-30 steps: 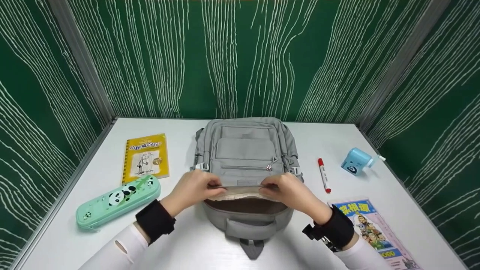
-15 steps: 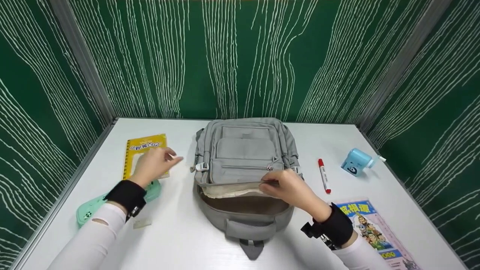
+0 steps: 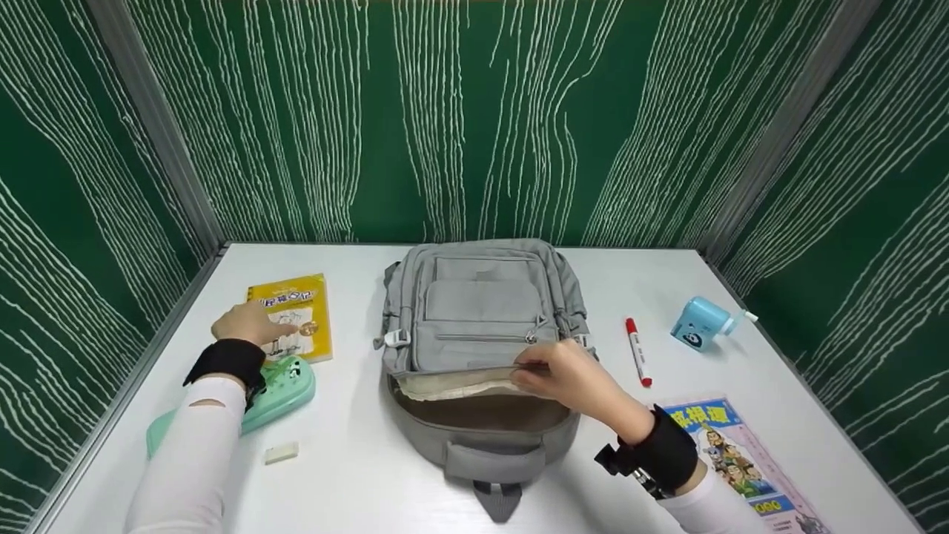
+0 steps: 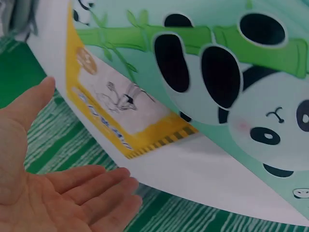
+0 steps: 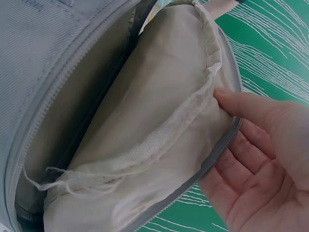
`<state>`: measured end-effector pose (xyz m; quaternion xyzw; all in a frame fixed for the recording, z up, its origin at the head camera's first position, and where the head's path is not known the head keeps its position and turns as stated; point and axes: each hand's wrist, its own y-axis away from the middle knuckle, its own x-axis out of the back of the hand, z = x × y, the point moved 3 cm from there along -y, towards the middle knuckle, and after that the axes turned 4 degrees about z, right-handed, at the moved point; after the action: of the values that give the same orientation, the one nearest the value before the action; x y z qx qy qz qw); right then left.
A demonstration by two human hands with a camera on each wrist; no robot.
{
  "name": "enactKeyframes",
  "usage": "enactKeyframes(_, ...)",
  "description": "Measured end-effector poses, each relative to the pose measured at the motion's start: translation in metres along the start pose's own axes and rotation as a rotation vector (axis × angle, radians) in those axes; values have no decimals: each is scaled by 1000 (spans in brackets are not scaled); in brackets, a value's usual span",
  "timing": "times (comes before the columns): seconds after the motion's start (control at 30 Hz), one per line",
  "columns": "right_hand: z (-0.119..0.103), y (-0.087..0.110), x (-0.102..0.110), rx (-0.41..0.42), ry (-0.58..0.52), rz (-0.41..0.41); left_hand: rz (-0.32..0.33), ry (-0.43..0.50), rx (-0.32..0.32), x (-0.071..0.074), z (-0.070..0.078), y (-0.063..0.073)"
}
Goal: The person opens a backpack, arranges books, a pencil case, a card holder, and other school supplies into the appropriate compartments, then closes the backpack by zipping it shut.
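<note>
A grey backpack (image 3: pixel 482 300) lies on the white table, its top compartment unzipped. My right hand (image 3: pixel 560 374) pinches the edge of the backpack's front flap; in the right wrist view the thumb presses the beige lining (image 5: pixel 164 111) and the fingers sit behind the zipper edge. My left hand (image 3: pixel 248 322) hovers at the left side of the yellow book (image 3: pixel 320 326), fingers spread and holding nothing, as the left wrist view shows. Below that hand lies the mint-green panda pencil case (image 3: pixel 285 389), partly hidden by the forearm.
A white eraser (image 3: pixel 282 453) lies in front of the pencil case. To the right of the backpack are a red-capped marker (image 3: pixel 638 352), a blue panda bottle-shaped thing (image 3: pixel 700 324) and a colourful comic-style book (image 3: pixel 734 452). Green patterned panels (image 3: pixel 474 119) surround the table.
My left hand has let go of the backpack's flap and moved left to the yellow book. The eraser has come into view. My right hand still holds the flap.
</note>
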<state>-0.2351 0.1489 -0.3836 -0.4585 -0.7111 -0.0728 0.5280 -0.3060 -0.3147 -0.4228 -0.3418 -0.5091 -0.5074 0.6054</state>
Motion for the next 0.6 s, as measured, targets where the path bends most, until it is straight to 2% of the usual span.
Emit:
enactKeyframes(0.13, -1, 1, 1, 8, -1, -2, -86, 11, 90, -5, -4, 2)
enactKeyframes(0.27, -2, 2, 0, 0, -13, -9, -133, 26, 138, -12, -6, 6)
enactKeyframes(0.4, -2, 2, 0, -10, -19, -18, -145, 24, 145, -15, -2, 12)
enactKeyframes(0.5, -2, 1, 1, -14, -16, -23, -151, 62, 165, -15, 2, 19)
enactKeyframes(0.6, -3, 0, 3, -19, -8, -25, -146, 77, 180, -15, 6, 19)
